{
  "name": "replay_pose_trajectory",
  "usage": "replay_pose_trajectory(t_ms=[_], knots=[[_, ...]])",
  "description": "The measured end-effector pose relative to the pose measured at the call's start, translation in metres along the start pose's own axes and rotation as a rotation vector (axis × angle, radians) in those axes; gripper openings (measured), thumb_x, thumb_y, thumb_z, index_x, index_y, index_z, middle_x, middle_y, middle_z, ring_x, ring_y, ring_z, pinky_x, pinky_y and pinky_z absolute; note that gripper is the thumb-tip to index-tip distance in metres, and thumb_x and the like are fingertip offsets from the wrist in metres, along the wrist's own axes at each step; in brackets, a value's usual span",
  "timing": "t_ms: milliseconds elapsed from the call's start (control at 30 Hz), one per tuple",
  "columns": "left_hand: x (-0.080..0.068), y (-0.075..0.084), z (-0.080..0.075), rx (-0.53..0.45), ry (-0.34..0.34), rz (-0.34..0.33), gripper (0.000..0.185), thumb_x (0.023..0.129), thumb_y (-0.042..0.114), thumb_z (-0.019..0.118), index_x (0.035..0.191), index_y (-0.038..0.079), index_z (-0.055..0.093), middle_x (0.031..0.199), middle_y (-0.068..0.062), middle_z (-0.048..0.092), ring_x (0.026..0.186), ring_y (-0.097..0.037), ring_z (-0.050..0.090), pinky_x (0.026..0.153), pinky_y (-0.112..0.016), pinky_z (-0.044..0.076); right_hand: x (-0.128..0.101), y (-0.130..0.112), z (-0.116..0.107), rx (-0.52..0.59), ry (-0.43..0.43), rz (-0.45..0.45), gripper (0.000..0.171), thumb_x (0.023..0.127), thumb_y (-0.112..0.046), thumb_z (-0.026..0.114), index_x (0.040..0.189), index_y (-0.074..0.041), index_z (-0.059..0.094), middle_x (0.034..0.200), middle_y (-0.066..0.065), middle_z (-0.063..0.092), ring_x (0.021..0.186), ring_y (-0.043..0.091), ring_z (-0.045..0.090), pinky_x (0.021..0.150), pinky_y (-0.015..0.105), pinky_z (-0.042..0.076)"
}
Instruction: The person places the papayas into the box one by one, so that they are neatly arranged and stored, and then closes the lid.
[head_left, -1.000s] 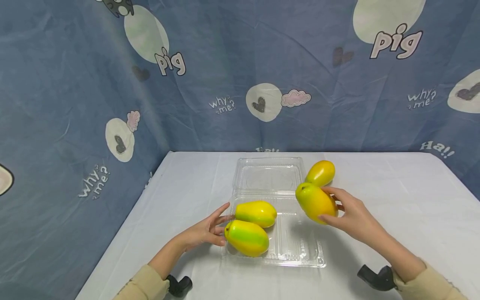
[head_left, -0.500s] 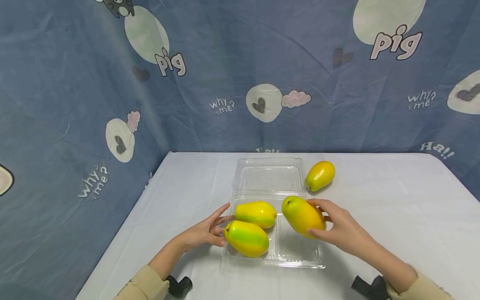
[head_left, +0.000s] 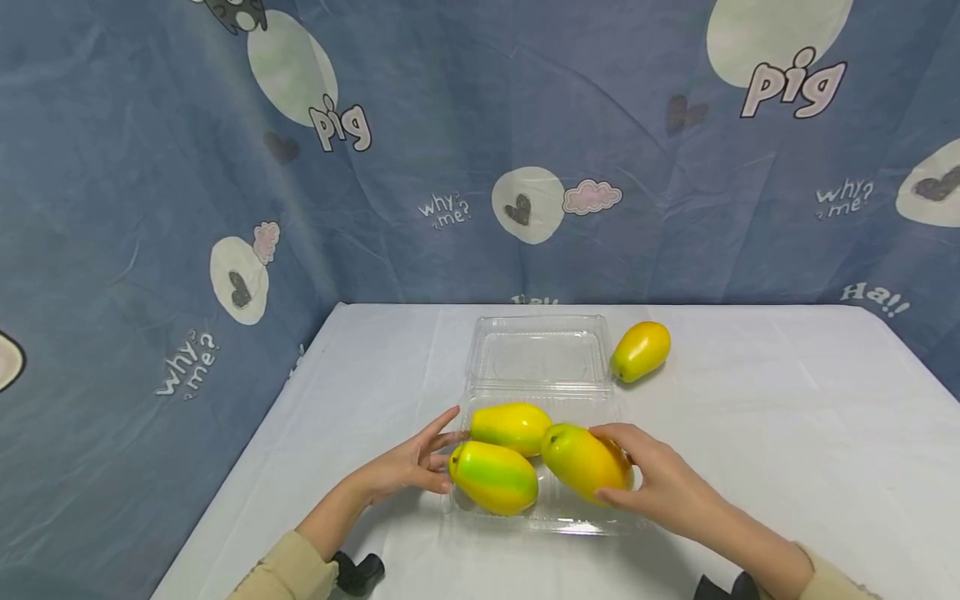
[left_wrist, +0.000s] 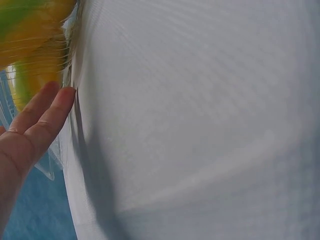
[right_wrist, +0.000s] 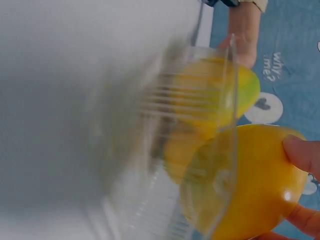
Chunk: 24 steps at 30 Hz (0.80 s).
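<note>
Mango (head_left: 585,462) in right hand (head_left: 656,483)

Left hand (left_wrist: 30,132) fingertips touch the clear tray's (left_wrist: 70,65) edge; yellow-green fruit (left_wrist: 30,30) inside, white desk (left_wrist: 200,125) beside it.

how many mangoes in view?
4. Two lie in the clear tray: mango and green-banded mango. The right hand holds one over the tray; one lies on the table.
</note>
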<state>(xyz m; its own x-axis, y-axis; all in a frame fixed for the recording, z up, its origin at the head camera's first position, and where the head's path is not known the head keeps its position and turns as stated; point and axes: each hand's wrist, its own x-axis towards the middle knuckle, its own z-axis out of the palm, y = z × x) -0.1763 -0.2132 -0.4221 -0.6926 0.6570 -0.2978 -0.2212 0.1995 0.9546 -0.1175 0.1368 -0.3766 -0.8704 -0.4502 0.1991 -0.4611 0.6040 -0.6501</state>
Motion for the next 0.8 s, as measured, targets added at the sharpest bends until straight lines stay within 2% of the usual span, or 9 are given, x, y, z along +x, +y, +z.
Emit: replay_pose_trajectory(t_ms=[367,567,800], knots=[[0.000,-0.001,-0.001,-0.006,-0.002,0.002,0.102,0.079,0.011,0.070,0.148,0.027,-0.004,0.151,-0.022,0.004,0.129,-0.033,0.037,0.092,-0.038,0.045,-0.002,0.007,0.017,-0.032,-0.007,-0.089,0.056,0.070,-0.016,0.078,0.120,-0.008,0.053,0.117,0.003,0.058,0.105,0.022,0.056,0.089,0.040,0.046],[0.000,-0.001,-0.001,-0.006,-0.002,0.001,0.102,0.079,0.010,0.070,0.148,0.026,-0.004,0.151,-0.022,0.003,0.130,-0.034,0.035,0.091,-0.037,0.045,-0.003,0.008,0.022,-0.047,-0.023,-0.094,0.057,0.071,-0.019,0.078,0.121,-0.010,0.053,0.118,0.002,0.057,0.106,0.022,0.056,0.089,0.041,0.046],[0.000,-0.001,0.000,-0.007,0.003,-0.001,0.102,0.079,0.011,0.070,0.148,0.027,-0.004,0.151,-0.022,0.004,0.129,-0.033,0.037,0.093,-0.039,0.044,-0.003,0.010,0.023,-0.063,-0.081,-0.074,0.057,0.073,-0.023,0.076,0.124,-0.009,0.052,0.122,0.005,0.055,0.110,0.025,0.054,0.091,0.044,0.044]])
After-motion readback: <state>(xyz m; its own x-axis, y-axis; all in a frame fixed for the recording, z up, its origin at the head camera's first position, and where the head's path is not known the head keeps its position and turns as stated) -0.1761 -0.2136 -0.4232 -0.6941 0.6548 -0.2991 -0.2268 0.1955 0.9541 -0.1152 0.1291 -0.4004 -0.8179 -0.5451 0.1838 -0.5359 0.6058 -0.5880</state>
